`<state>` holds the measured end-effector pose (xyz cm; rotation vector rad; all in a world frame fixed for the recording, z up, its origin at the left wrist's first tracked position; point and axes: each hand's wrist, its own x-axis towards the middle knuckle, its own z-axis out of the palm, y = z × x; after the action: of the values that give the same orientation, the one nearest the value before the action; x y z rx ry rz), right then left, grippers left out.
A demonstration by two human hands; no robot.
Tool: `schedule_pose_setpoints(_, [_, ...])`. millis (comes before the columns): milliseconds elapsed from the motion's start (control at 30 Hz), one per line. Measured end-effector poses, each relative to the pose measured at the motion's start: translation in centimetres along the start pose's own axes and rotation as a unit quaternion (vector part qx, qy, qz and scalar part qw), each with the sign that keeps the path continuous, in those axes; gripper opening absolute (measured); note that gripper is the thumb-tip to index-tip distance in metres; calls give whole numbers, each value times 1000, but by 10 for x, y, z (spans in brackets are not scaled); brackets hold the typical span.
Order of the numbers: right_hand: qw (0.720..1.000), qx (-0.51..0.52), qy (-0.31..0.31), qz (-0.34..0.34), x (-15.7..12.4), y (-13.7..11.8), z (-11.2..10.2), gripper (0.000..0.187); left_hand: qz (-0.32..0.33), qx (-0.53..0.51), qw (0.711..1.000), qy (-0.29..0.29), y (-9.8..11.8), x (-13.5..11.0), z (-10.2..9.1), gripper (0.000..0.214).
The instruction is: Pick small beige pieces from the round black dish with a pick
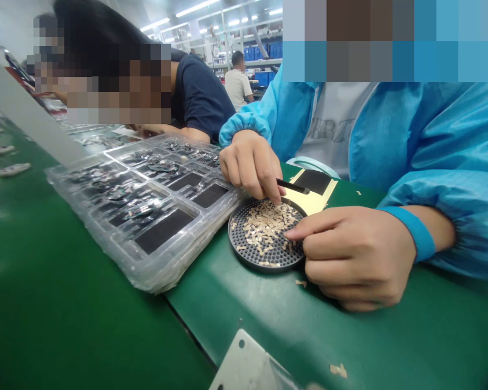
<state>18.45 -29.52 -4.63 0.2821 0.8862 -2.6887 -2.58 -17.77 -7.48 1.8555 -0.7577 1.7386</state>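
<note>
Neither of my own hands is in view. A co-worker in a blue coat (431,141) sits across the green table (65,314). One of their hands (252,165) pinches a thin black tool (293,187) over a round dark perforated dish (264,233) holding several small tan pieces. Their other hand (353,257) rests on the table beside the dish, with its forefinger stretched onto the dish's edge. A yellow sheet with a black square (315,189) lies just behind the dish.
A stack of clear plastic compartment trays (146,206) with dark parts lies left of the dish. A second person in a dark shirt (199,97) leans over the table behind it. A metal plate (248,365) sits at the near edge. Tan scraps (338,370) lie loose.
</note>
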Motion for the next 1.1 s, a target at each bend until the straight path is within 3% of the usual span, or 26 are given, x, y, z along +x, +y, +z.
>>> schedule_pose_setpoints(100, [1000, 0, 9, 6, 0, 0, 0, 83, -24, 31, 999, 24, 5, -1, 1, 22])
schedule_pose_setpoints(300, [999, 6, -37, -21, 0, -2, 7, 65, -53, 19, 998, -34, 9, 2, -7, 23])
schedule_pose_setpoints(400, [999, 14, -40, -19, 1, -1, 6, 66, -3, 6, 1000, -4, 4, 0, -3, 24])
schedule_pose_setpoints(500, [998, 27, -55, -24, 2, 0, 2, 72, -9, 32, 999, 37, 2, 0, 4, 20])
schedule_pose_setpoints(700, [999, 31, -3, 5, -1, -1, 1, 75, -18, -13, 1000, -12, 4, 3, 1, 19])
schedule_pose_setpoints(833, [1000, 8, 1, 4, -3, -1, 5, 76, 2, -18, 999, -39, -1, 2, -8, 23])
schedule_pose_setpoints(967, [999, 0, 33, 15, -2, -2, 9, 78, -4, 15, 1000, -24, -2, -3, -8, 37])
schedule_pose_setpoints(1100, [1000, -13, 7, 1, -1, -3, 11, 73, 2, 12, 1000, -2, -4, -6, -7, 28])
